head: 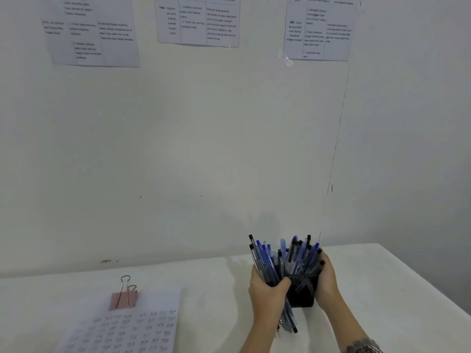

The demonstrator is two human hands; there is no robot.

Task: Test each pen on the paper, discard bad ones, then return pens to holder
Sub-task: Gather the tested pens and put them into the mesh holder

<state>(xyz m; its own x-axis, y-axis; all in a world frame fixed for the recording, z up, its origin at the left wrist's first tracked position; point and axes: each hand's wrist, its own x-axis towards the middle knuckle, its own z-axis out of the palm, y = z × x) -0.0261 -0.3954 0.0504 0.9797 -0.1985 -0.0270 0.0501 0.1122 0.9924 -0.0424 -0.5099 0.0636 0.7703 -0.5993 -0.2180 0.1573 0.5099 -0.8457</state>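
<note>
a pale, matt wall [204,149] fills most of the view, with a thin dashed line running down its right part. below it lies a white table [382,289], smooth, cut off by the bottom edge and the right side. three printed sheets [198,21] are stuck high on the wall, their tops out of frame and their small type too blurred to read.

on the table at lower left lies the paper [142,327], covered in rows of short blue scribbles that look like one repeated word; its lower part is cut off. near the table's back edge, right of centre, is the holder [303,294], a dark mesh cup, half hidden by both hands; whether its base touches the table cannot be told.

the left hand [265,296] is clenched around a bundle of pens [265,263], slim blue and black barrels slanting past the fist above and below, just beside the holder. the right hand [327,281] wraps the holder's right side, fingers curled round it. standing pens [300,253] fan out of its top, blue and clear with dark caps.

a pink binder clip [123,299] with wire handles grips the paper's top edge. a metal wristband [364,346] shows on the right wrist, mostly cut off.
</note>
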